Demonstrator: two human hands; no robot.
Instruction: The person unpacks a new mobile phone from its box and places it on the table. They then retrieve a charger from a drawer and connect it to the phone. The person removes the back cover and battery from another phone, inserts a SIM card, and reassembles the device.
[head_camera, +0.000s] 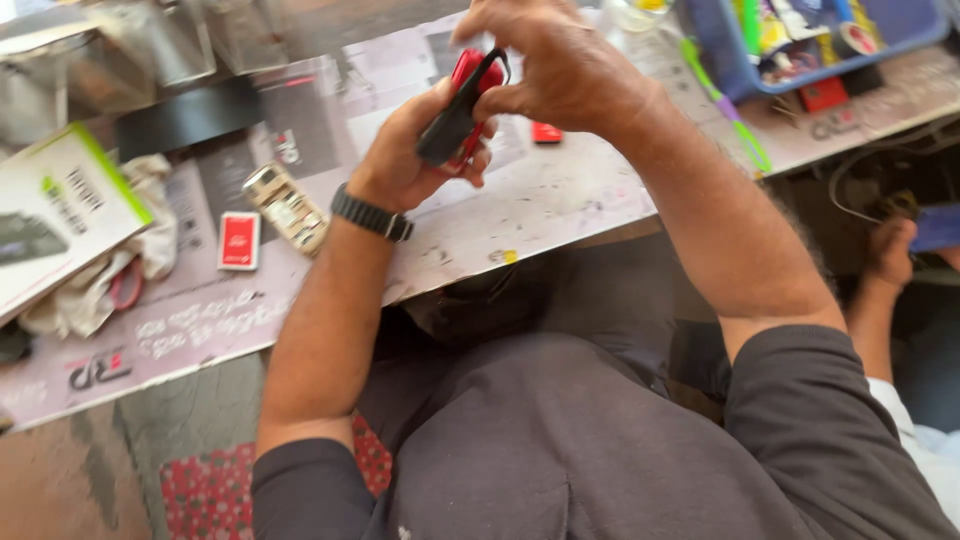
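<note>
My left hand (405, 160), with a black watch band on the wrist, grips a small red and black device (458, 112) above the worktable (560, 200). My right hand (560, 65) comes down over the top of the same device, fingers pinching a black curved part at its upper end. Both hands hold it in the air, a little above the table's paper cover. Most of the device is hidden by my fingers.
On the table lie a small red card-like piece (239, 240), a beige circuit-like part (288, 208), a red piece (546, 132), a green-edged box (55, 215) on a cloth, a green tool (728, 105) and a blue tray (820, 40) of items. Another person's foot (890, 250) is at right.
</note>
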